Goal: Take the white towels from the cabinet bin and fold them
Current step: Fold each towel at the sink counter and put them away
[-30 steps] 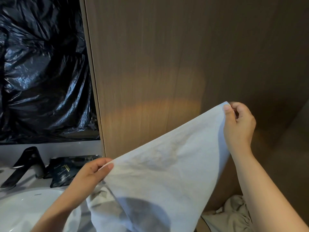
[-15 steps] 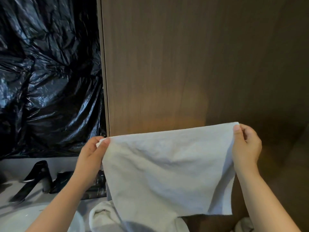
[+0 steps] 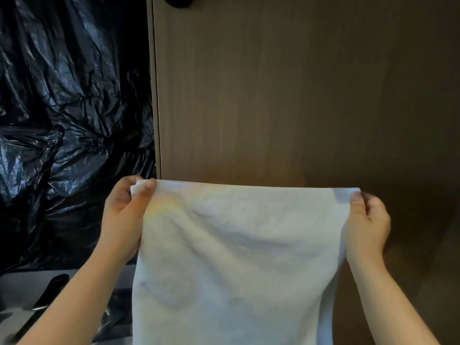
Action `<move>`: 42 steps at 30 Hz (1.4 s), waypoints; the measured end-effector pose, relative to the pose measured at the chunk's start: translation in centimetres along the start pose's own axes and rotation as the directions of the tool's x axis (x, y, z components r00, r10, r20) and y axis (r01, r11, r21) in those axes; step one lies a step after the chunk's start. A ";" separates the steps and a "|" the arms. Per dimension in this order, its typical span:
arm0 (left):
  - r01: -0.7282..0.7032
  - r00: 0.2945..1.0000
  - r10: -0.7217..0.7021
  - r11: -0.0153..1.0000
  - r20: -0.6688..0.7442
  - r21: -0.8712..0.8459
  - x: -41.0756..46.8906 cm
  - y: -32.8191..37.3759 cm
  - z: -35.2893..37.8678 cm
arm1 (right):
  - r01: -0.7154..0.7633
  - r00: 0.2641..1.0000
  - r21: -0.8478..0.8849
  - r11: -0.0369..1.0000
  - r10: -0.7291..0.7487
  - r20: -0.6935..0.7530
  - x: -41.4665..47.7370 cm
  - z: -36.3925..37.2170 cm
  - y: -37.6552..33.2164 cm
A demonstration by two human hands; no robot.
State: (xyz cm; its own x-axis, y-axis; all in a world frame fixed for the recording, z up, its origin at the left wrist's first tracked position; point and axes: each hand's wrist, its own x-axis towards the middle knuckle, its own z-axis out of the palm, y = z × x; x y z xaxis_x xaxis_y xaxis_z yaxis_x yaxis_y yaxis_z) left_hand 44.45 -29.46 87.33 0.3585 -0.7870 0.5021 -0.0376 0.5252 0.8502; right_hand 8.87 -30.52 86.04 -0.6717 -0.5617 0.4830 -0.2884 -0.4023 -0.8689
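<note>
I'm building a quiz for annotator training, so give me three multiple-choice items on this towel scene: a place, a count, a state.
1. Where is the black plastic relative to the white towel?
A. Left of it
B. Right of it
C. Draped over it
2. How many hands hold the towel?
A. None
B. One
C. Two
3. The towel is:
A. Rolled tight
B. Spread out, hanging
C. Folded small on a counter

Answers: 1 A, the plastic fills the view's left side and the towel hangs right of it; 2 C, the left hand and the right hand each pinch an upper corner; 3 B, its top edge is stretched level and the cloth hangs below.
</note>
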 end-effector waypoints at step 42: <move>0.287 0.831 -0.335 0.942 0.445 0.174 -12.1 -2.6 5.3 | -0.306 0.790 0.091 0.948 0.199 0.580 -17.7 -0.4 2.9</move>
State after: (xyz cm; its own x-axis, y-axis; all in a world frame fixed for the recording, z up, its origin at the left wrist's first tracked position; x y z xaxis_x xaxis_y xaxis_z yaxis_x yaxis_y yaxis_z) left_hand 35.29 -22.99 79.85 -0.1046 -0.9736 0.2029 -0.0952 0.2129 0.9724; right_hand 19.64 -21.48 74.98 -0.1923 -0.9431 0.2712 -0.0058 -0.2752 -0.9614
